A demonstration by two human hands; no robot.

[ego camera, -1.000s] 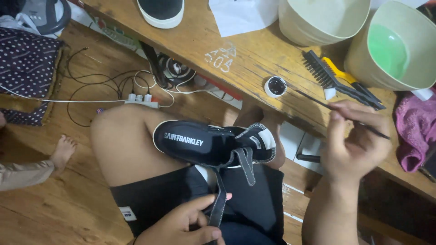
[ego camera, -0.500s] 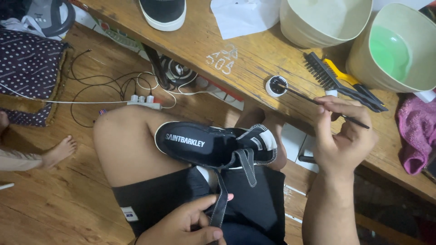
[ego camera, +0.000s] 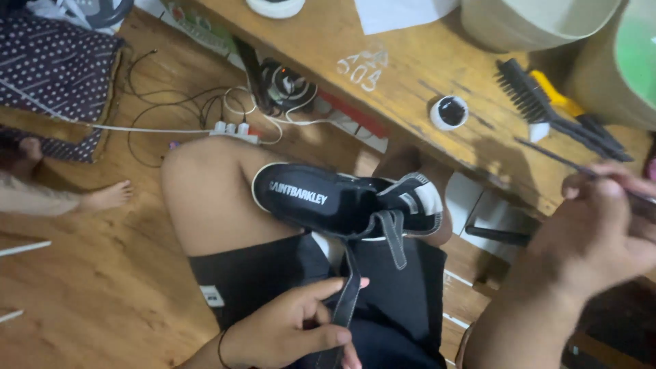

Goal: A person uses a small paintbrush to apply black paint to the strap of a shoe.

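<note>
- A black canvas shoe with a white rubber rim (ego camera: 342,203) is lying on its side across the person's bare knees, its sole edge facing the camera and its toe pointing toward the wooden floor on the left.
- A long black fabric strap (ego camera: 350,294) is hanging from the shoe down over the black shorts (ego camera: 273,273).
- The left hand (ego camera: 294,328) is pinching that strap between thumb and fingers, low on the lap.
- The right hand (ego camera: 601,232) is closing around a thin dark brush handle (ego camera: 553,156), held above the edge of the wooden bench; the stick is pointing toward a small round white pot of black paste (ego camera: 450,112).
- That pot is sitting on the low wooden bench (ego camera: 403,61), well apart from the shoe.
- A black-bristled brush with a yellow handle (ego camera: 547,102) is lying just right of the pot, near a pale green plastic basin (ego camera: 635,61).
- A white power strip with tangled cables (ego camera: 236,130) is lying on the floor beyond the knee.
- Another person's bare foot (ego camera: 106,197) is resting on the floor at the left.
</note>
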